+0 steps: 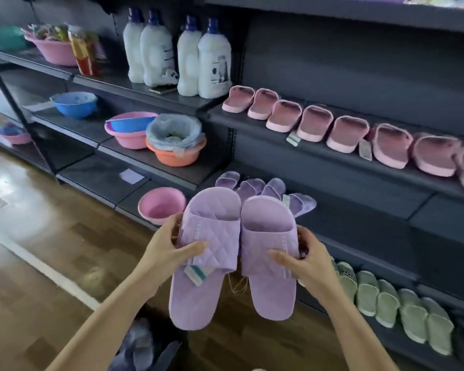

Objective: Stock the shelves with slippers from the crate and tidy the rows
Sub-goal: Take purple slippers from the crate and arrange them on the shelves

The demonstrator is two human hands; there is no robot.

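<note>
Slippers (233,253) gripped, one in my left hand (169,247), one in my right (306,263), near the shelf (359,207)

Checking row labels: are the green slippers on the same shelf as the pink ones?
No, the green slippers sit well below the pink slippers, with shelved purple slippers between.

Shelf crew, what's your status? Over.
Left hand grips left purple slipper, right hand grips right purple slipper. Purple row on shelf just beyond. Nothing between.
</note>
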